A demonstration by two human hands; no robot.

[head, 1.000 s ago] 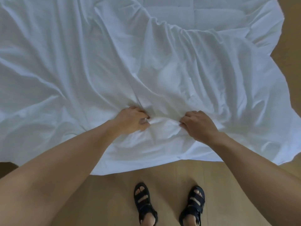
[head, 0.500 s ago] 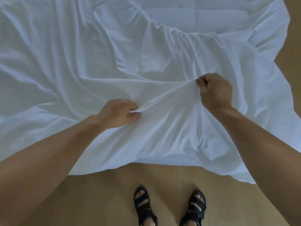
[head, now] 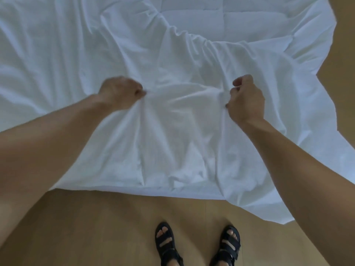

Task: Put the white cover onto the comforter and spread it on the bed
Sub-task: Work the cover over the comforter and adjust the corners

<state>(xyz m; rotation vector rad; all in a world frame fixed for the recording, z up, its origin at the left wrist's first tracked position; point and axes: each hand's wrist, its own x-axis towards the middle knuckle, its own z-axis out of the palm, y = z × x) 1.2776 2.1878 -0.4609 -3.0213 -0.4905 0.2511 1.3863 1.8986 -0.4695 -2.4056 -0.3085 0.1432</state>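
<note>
The white cover (head: 172,143) lies crumpled in front of me, its near edge hanging down toward the floor. At the top, the quilted comforter (head: 207,22) shows past the cover's bunched opening. My left hand (head: 120,93) grips a fold of the cover at centre left, fingers curled round the cloth. My right hand (head: 245,98) grips another fold at centre right. The cloth between the two hands is raised and pulled fairly taut.
Wooden floor (head: 107,223) runs along the bottom and up the right side. My feet in black sandals (head: 167,244) stand close to the cover's near edge. A loose corner of the cover (head: 326,204) droops at the lower right.
Both hands moved apart while holding the cover. The right hand came down and right from its raised position; the left shifted up slightly. The stretch of cloth between them widened.
</note>
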